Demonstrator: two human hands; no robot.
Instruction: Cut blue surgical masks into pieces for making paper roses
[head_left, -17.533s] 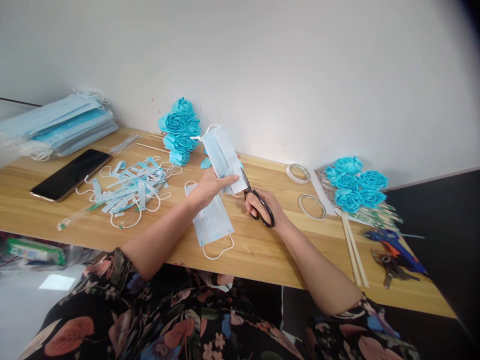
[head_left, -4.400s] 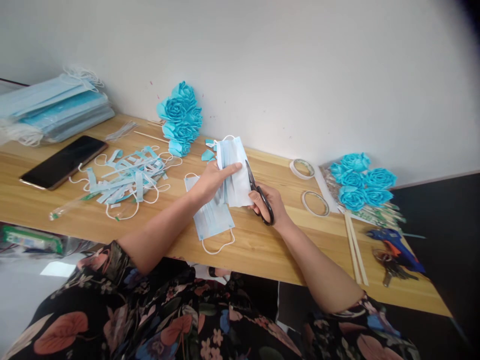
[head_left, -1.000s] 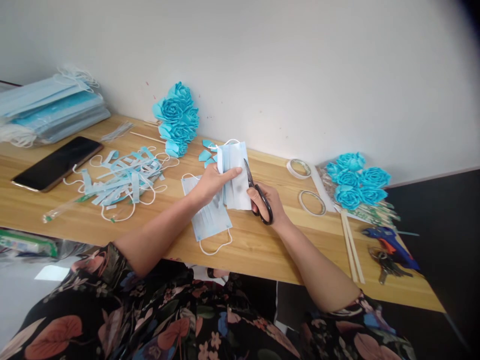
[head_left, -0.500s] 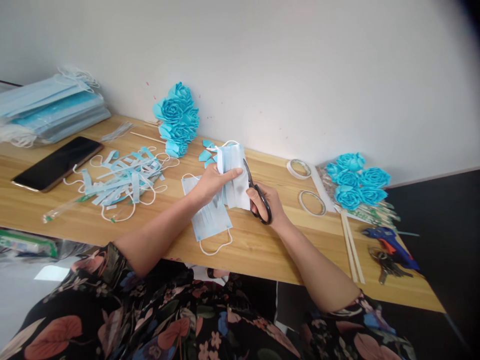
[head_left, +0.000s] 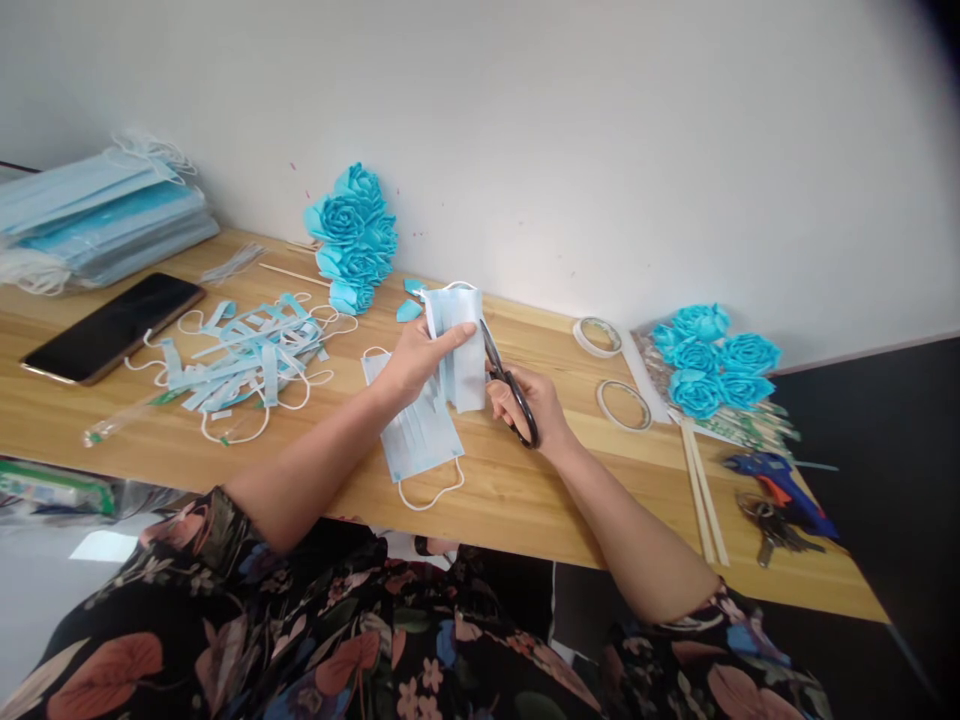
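The left grip (head_left: 415, 357) pinches the blue face mask (head_left: 459, 345) upright just above the table (head_left: 525, 505), the right grip (head_left: 534, 405) is clenched on the black scissors (head_left: 511, 388) at its edge, where a slack mask could skew the cut or bring the blades onto the thumb

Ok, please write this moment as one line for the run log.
left hand: holds mask | right hand: holds scissors, blades at mask edge | second mask: flat on table
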